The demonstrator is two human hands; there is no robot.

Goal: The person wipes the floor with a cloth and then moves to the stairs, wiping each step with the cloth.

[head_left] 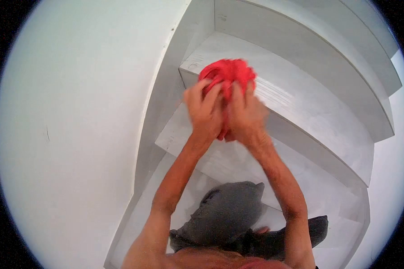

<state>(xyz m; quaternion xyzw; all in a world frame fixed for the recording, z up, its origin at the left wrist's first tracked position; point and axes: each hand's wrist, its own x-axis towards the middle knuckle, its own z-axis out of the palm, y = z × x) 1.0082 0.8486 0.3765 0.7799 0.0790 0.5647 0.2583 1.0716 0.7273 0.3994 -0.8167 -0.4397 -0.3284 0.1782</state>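
White staircase (327, 67), winding, seen from above. Pale, smooth treads, wedge-shaped, narrow toward the inner wall (76, 112) at the left and wider toward the right. Climbs step by step toward the top of the frame. Fine grooved lines along the front edge of one upper tread (300, 112), with faint grey smudges near its narrow end. Below it, a bare tread, then the lowest tread (195, 186). On that lowest one, a bunched grey fabric (224, 215), with a darker grey piece (316, 226) just beside it to the right. Unclear whether loose cloth or worn clothing.
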